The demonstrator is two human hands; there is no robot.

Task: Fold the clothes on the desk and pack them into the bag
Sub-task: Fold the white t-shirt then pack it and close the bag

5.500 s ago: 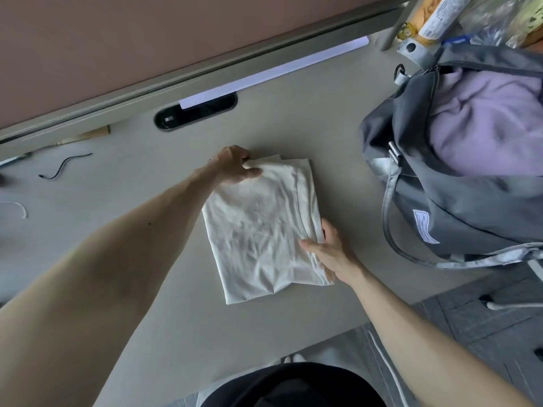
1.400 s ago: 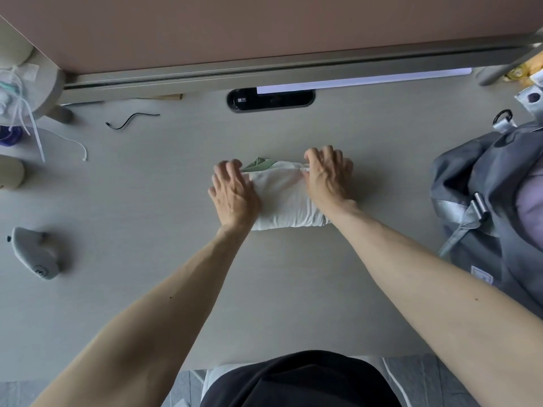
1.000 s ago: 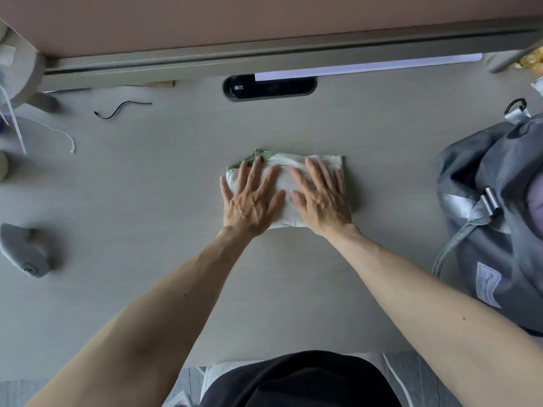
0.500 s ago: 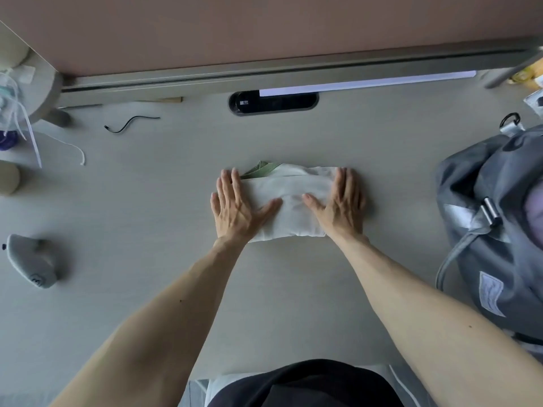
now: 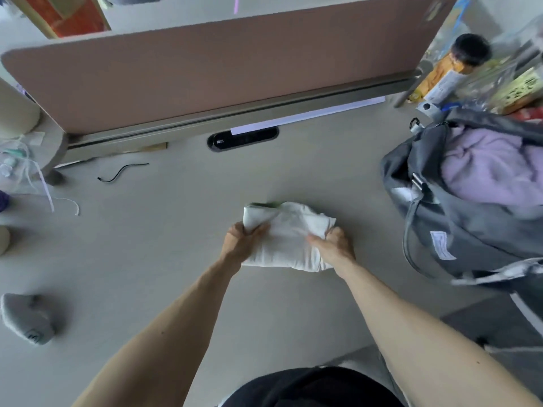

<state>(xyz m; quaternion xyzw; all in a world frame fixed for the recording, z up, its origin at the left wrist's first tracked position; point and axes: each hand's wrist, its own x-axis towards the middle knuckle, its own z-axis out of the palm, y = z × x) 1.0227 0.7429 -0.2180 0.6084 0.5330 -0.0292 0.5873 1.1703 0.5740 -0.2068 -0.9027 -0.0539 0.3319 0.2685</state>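
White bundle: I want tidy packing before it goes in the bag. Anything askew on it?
A green edge pokes out at the far left corner of the bundle, so the fold looks uneven there. Left hand and right hand grip its ends.

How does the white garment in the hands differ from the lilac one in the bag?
The white garment is folded compactly; the lilac garment lies loosely bunched. The white garment is gripped at its ends by the left hand and right hand; the lilac garment sits inside the grey bag, untouched. Both are pale cloth.
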